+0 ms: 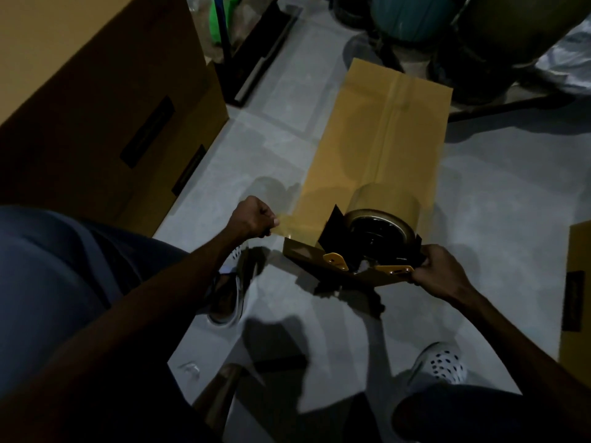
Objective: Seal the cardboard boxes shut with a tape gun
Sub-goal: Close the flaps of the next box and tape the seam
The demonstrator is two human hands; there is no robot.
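Head view. Dim light; grey floor [479, 193]. The box [377, 145] lies on the floor ahead, long axis running away from the person, flaps closed. A glossy band runs along its centre seam toward the far end; it looks like tape already laid, though the light makes this uncertain.

The tape gun [367, 247] sits over the near end of the box. The roll [382, 215] is mounted on it, and the yellow frame parts show at the bottom edge. The right hand [438, 273] grips the gun at its right end, fingers curled round the handle; individual fingers are not resolved.

The left hand [256, 219] is closed in a fist to the left of the gun. Thumb and fingers pinch the free end of the tape [297, 228], which stretches as a translucent strip from the gun out to that hand, off the box's left edge.

A large box [105, 100] stands at left, another box edge [579, 282] at right. One shoe [441, 362] shows below.

Judgement: the step in hand is drawing out a length of tape at the near end of the box. Whether this begins a new strip or finishes one, I cannot tell. The next move calls for keeping the strip taut so it does not fold on itself, then pressing it flat on the cardboard.
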